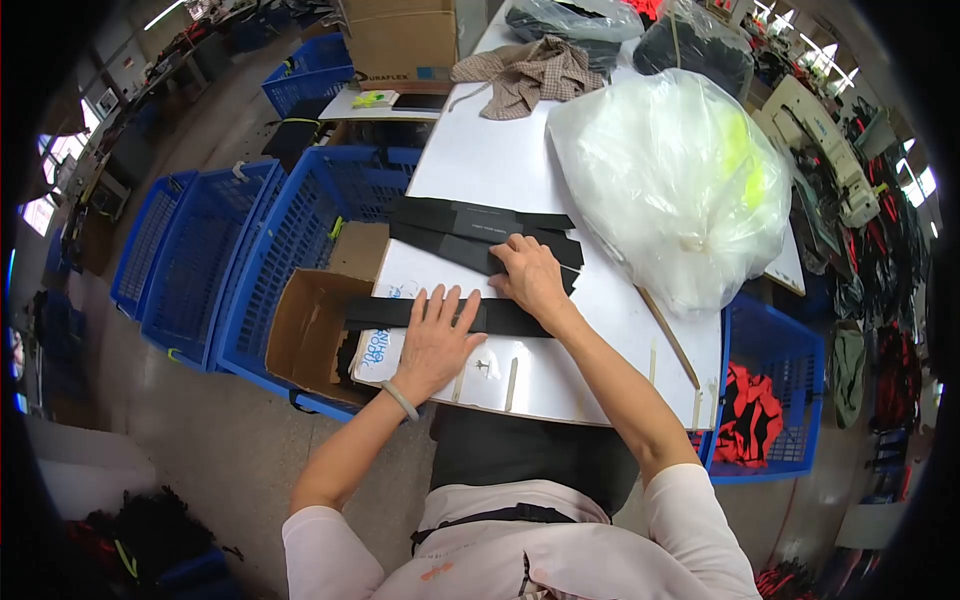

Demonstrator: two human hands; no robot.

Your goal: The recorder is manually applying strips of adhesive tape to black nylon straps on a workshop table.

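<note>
My left hand [437, 340] lies flat, fingers spread, on a long black fabric strip [385, 312] that runs across the near part of the white table [480, 160]. My right hand [530, 275] presses palm down where that strip meets a stack of more black strips [470, 225] lying further back. A grey band circles my left wrist. Neither hand grips anything; both rest on the fabric.
A large clear plastic bag [670, 170] with something yellow inside fills the table's right side. Brown crumpled cloth [525, 75] lies at the far end. An open cardboard box [315, 330] and blue crates [280, 250] stand left. A blue crate with red items [765, 400] is at the right.
</note>
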